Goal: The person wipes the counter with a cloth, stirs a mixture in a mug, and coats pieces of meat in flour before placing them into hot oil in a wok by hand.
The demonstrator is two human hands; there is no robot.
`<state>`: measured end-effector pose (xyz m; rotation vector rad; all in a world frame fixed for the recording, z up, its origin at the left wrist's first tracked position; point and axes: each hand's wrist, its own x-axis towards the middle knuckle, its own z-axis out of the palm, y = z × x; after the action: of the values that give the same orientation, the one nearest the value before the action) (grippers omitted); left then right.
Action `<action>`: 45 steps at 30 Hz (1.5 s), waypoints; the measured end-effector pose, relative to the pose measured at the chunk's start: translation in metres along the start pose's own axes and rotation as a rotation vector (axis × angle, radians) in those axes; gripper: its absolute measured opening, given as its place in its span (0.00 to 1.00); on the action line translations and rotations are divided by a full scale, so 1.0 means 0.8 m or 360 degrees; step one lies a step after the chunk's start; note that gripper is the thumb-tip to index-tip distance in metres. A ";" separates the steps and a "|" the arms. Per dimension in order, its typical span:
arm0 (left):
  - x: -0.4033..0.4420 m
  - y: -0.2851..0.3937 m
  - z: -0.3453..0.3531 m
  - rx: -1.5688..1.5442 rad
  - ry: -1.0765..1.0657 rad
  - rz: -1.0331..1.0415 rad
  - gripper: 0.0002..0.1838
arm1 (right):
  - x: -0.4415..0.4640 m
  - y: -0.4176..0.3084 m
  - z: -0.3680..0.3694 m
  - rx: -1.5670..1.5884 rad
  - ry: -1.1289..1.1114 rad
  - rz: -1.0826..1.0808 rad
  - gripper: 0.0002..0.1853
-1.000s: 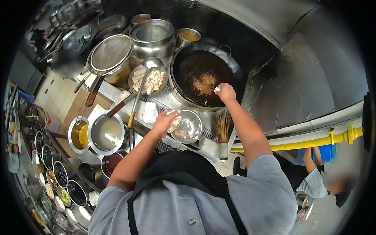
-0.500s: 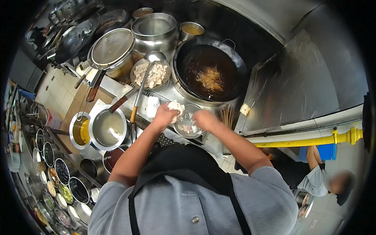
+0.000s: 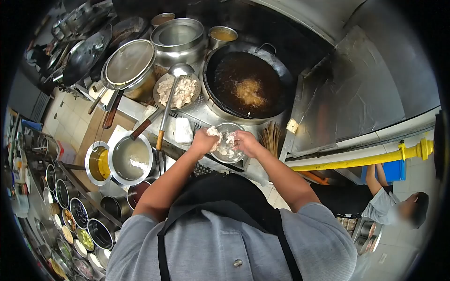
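My left hand [image 3: 203,143] is closed around a clump of pale, coated pieces [image 3: 213,131], likely raw meat, at the left rim of a metal bowl [image 3: 229,127]. At the bowl's right side, my right hand [image 3: 247,144] pinches a smaller pale clump [image 3: 231,138] between its fingertips. More pale bits lie in the bowl beneath both hands. Beyond it stands a large black wok [image 3: 282,75] of dark oil, where a golden-brown mass [image 3: 249,92] bubbles. A plate of pale chunks [image 3: 183,90] sits to the wok's left, with a ladle [image 3: 169,104] lying across it.
Left of my arm stand a pot of cloudy liquid [image 3: 129,157] and a pot of yellow oil [image 3: 98,163]. Several ingredient containers [image 3: 84,239] line the far left. A bundle of thin sticks [image 3: 270,137] and a yellow pipe [image 3: 356,162] are rightward. Another person [image 3: 382,206] stands at right.
Pale pieces now show in my right hand's fingers, which have turned toward my left hand. My left hand has shifted slightly right and nearer me. The other person's head has moved.
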<state>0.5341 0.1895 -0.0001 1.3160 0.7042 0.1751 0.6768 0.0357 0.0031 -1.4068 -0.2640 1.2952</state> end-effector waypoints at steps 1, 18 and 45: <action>0.001 -0.001 0.000 0.0025 0.0007 0.0019 0.12 | -0.002 -0.003 0.000 0.0265 -0.0113 0.0016 0.09; -0.004 0.021 0.024 -0.0600 -0.0170 -0.0264 0.15 | -0.024 -0.045 0.000 -0.0424 0.0127 -0.0421 0.11; 0.006 0.042 -0.004 -0.1466 -0.0752 -0.0403 0.15 | -0.076 -0.101 0.012 -0.1709 -0.0046 -0.0948 0.13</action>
<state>0.5449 0.2038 0.0291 0.3499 0.2990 -0.0281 0.6872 0.0213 0.1030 -1.9427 -1.4351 0.6402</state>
